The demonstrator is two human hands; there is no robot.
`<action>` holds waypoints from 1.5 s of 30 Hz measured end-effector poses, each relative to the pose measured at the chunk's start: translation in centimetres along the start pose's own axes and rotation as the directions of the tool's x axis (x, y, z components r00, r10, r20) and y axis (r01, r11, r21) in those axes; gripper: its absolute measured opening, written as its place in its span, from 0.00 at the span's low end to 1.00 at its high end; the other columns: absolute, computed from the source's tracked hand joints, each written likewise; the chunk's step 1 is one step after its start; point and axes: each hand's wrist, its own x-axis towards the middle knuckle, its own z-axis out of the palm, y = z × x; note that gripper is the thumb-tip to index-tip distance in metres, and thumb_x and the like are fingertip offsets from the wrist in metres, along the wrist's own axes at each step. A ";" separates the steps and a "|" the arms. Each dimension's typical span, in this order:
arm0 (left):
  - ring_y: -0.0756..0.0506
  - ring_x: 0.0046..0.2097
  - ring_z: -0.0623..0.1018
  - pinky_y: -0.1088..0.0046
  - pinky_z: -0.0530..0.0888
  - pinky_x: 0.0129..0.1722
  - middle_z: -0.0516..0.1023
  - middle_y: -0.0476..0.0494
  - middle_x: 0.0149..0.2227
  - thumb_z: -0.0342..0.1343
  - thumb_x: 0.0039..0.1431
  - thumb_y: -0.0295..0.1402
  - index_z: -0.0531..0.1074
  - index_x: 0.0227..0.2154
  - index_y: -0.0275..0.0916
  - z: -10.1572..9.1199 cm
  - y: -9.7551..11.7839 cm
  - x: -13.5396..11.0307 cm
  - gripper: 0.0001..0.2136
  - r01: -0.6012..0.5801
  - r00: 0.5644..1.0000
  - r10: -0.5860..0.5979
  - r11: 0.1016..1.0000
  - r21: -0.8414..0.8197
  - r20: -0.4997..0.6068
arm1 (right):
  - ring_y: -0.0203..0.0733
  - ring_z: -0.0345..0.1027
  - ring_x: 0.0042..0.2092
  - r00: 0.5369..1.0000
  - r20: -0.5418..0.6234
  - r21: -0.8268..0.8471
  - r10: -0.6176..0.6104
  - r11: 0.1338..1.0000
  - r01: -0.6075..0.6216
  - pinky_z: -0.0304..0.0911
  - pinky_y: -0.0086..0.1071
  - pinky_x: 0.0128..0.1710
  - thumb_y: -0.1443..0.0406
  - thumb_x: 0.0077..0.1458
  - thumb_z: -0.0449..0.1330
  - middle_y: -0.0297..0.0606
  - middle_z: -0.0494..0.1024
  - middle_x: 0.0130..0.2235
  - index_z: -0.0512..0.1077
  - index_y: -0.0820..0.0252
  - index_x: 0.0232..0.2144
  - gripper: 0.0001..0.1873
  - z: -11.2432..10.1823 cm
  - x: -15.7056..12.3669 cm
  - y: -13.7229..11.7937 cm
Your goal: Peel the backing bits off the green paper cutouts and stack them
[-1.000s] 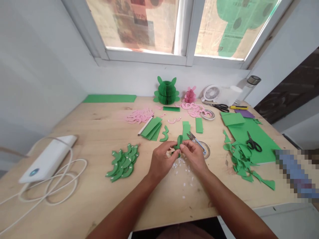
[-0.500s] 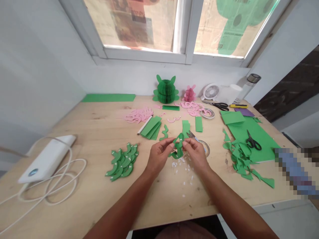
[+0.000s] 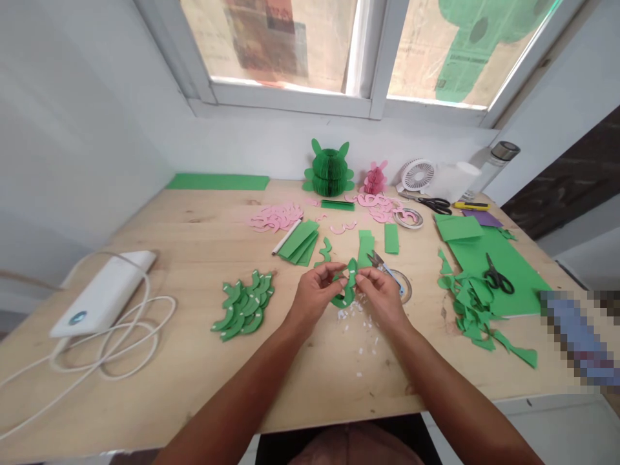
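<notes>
Both hands meet over the middle of the wooden table (image 3: 184, 252). My left hand (image 3: 314, 295) and my right hand (image 3: 382, 295) each pinch an edge of a curved green paper cutout (image 3: 345, 287), held just above the table between them. Small white paper bits (image 3: 358, 323) lie scattered under the hands. A pile of similar green curved cutouts (image 3: 245, 305) lies to the left of my left hand. Small scissors (image 3: 382, 266) and a tape roll (image 3: 404, 287) lie just beyond my right hand.
A white power bank (image 3: 104, 294) with a coiled white cable (image 3: 116, 336) lies at left. Green strips (image 3: 299, 242), pink cutouts (image 3: 276, 216), green and pink honeycomb figures (image 3: 330, 171), a small fan (image 3: 416, 175), black scissors (image 3: 496, 276) on green sheets (image 3: 489, 255) and green scraps (image 3: 472, 310) fill the back and right.
The green cutout has opened out from a folded bunch into a curved shape between the fingers. My view has shifted slightly; the hands stay at the same spot.
</notes>
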 end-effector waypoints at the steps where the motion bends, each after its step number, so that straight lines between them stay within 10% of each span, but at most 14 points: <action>1: 0.53 0.27 0.72 0.78 0.71 0.27 0.76 0.49 0.29 0.64 0.40 0.32 0.75 0.33 0.35 0.0 0.0 0.0 0.14 0.000 1.000 0.000 1.000 -0.008 -0.001 | 0.32 0.59 0.22 1.000 0.004 -0.007 0.002 1.000 -0.002 0.54 0.26 0.23 0.60 0.45 0.60 0.29 0.68 0.20 0.70 0.60 0.25 0.08 0.0 0.0 0.1; 35: 0.53 0.22 0.71 0.77 0.72 0.21 0.73 0.51 0.22 0.64 0.38 0.35 0.75 0.23 0.34 0.2 0.1 -0.3 0.10 0.040 0.996 -0.033 0.995 0.087 -0.083 | 0.34 0.60 0.24 0.980 0.022 -0.426 -0.199 0.885 0.189 0.58 0.28 0.25 0.64 0.47 0.56 0.31 0.70 0.22 0.68 0.60 0.24 0.05 -0.2 -0.1 0.2; 45: 0.50 0.25 0.73 0.76 0.74 0.23 0.76 0.48 0.24 0.63 0.40 0.36 0.77 0.26 0.34 0.1 -0.9 -0.1 0.11 -0.029 0.992 0.048 0.987 0.158 -0.117 | 0.37 0.61 0.27 0.857 0.123 -0.715 -0.500 0.555 0.426 0.57 0.32 0.32 0.66 0.53 0.54 0.34 0.69 0.24 0.66 0.58 0.25 0.05 -0.2 -0.8 -0.1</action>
